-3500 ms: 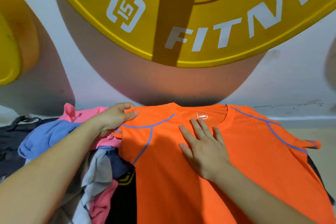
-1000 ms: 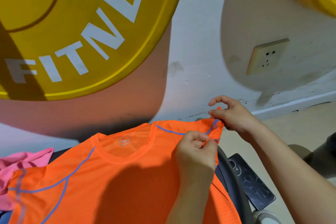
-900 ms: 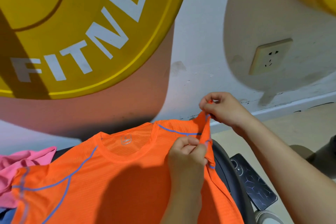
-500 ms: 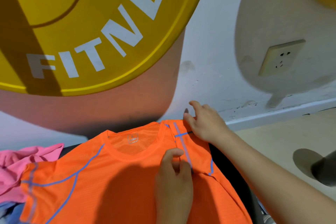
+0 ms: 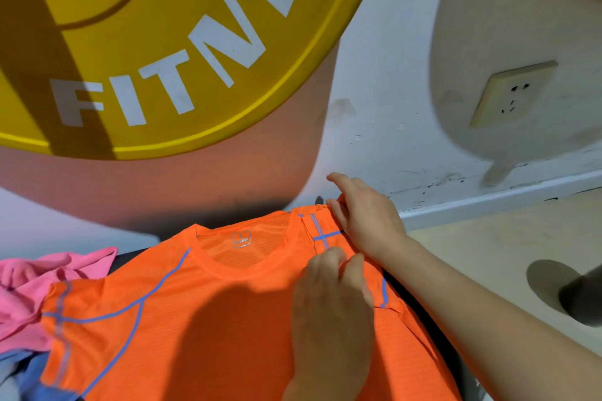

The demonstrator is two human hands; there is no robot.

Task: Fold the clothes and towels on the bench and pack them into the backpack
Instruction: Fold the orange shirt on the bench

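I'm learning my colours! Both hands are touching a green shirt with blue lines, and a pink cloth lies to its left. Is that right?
Not quite. The head view shows the left hand and right hand touching an orange sports shirt with blue lines, not a green one. The crumpled pink cloth does lie to its left.

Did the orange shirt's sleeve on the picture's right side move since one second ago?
Yes. The sleeve was lifted outward, on the wall socket side; now it lies folded inward toward the collar, with the right hand on it.
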